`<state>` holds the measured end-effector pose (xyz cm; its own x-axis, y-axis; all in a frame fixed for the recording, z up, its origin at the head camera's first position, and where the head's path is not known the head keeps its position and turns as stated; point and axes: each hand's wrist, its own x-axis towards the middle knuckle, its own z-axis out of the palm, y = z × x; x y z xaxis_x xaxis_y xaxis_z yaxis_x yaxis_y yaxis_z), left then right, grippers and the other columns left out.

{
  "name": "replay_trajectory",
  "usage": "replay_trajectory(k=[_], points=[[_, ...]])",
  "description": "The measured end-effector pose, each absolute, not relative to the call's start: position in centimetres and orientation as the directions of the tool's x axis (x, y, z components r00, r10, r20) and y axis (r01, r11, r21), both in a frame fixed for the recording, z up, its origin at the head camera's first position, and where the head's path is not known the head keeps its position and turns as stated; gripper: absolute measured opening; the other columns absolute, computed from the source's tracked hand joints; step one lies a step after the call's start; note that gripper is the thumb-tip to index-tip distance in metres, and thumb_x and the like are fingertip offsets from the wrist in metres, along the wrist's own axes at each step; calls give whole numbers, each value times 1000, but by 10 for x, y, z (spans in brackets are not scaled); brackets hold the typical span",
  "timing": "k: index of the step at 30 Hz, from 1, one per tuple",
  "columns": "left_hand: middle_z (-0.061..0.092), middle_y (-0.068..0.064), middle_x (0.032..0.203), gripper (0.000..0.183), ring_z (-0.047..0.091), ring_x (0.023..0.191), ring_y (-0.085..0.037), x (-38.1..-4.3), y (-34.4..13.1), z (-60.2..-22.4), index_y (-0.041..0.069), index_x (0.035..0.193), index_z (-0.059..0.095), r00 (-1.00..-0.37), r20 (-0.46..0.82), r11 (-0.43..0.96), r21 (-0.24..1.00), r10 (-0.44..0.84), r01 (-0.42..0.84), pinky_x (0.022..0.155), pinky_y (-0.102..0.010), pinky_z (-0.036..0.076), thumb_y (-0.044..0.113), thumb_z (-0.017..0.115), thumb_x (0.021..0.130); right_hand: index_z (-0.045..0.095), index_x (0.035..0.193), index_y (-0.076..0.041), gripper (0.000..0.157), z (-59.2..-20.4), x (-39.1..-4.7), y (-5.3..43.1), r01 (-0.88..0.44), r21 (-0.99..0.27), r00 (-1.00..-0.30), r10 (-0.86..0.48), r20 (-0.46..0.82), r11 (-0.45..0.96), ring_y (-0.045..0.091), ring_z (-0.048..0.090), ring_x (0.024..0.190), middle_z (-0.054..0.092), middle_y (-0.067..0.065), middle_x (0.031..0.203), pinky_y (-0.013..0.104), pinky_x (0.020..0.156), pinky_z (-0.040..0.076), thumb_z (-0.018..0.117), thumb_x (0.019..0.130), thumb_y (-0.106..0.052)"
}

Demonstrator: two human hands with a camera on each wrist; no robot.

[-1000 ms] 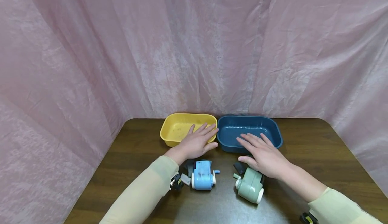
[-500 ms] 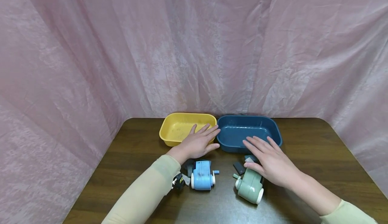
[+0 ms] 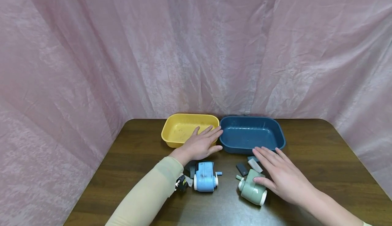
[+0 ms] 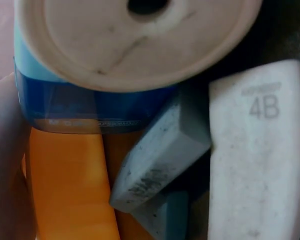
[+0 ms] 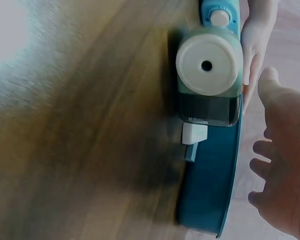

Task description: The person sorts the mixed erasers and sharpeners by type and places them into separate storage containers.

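Observation:
My left hand [image 3: 199,145], fingers spread, overlaps the near right corner of the yellow basin [image 3: 173,143] and holds nothing. Nearer the body stands a blue crank pencil sharpener [image 3: 205,178]; in the left wrist view, a white eraser [image 4: 260,160] marked 4B and a greyish eraser [image 4: 157,150] lie beside it. My right hand [image 3: 284,176], also with straight fingers and holding nothing, has its fingertips by the front rim of the dark blue basin [image 3: 242,149]. Its thumb overlaps a green crank pencil sharpener [image 3: 252,188]. A white eraser [image 3: 255,166] and a dark eraser [image 3: 242,169] lie behind that sharpener.
Both basins stand side by side at the back of the brown wooden table [image 3: 131,158]. Behind the table hangs a pink curtain [image 3: 196,49]. A small bluish eraser [image 3: 252,158] lies close to the dark blue basin's front.
My right hand has drawn back toward the body and to the right, uncovering the white and bluish erasers and more of the green pencil sharpener. My left hand has hardly moved.

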<state>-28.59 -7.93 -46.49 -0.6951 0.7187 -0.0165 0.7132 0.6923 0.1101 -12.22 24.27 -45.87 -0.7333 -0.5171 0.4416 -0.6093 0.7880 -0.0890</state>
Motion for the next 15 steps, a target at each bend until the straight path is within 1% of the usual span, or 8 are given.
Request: replay_trajectory(k=[5,12,15], points=[[18,8,184,76,19,169,-25,-287,-77,-466,24,177,27,-693,-13,690,109,721,715,131,-68,15,67,31,115,45,168,-6,93,-463,-114,244,-618,-89,-725,-523,449,781,41,53,148,53,15,165,31,133,-2,75,99,-62],[19,8,183,73,20,168,-25,-289,-76,-465,23,177,29,-692,-12,688,120,722,715,130,-69,17,64,31,116,41,170,-9,108,-473,-108,242,-633,-98,-722,-540,432,768,40,53,146,53,16,165,31,133,0,79,89,-70],[18,8,183,73,20,168,-25,-289,-76,-467,24,177,29,-692,-13,688,128,722,715,130,-69,18,64,31,116,38,172,-10,112,-476,-104,242,-638,-89,-716,-547,433,765,40,52,146,52,15,166,30,133,0,79,88,-72]])
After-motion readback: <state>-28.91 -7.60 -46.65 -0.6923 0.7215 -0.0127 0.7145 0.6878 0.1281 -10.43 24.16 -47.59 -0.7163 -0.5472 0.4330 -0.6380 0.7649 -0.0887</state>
